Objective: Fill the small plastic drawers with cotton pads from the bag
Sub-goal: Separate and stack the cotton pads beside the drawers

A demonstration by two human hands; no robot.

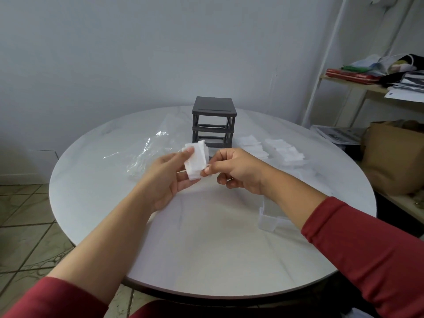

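Fingers [187, 154] of the left hand [165, 177] curl round the cotton pads [196, 160], right hand [238, 171] pinching their near corner, mid-table. Square the stack, then lower it flat into the clear drawer [267, 222], near right.

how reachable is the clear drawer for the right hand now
Probably yes: the drawer lies beside the right forearm, nothing between, but the right hand pinches the pads and must let go first.

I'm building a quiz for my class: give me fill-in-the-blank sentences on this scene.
1. The left hand grips a stack of ___.
2. The grey drawer frame stands on a ___ table.
3. The clear plastic bag lies to the frame's ___.
Missing: cotton pads; round; left.
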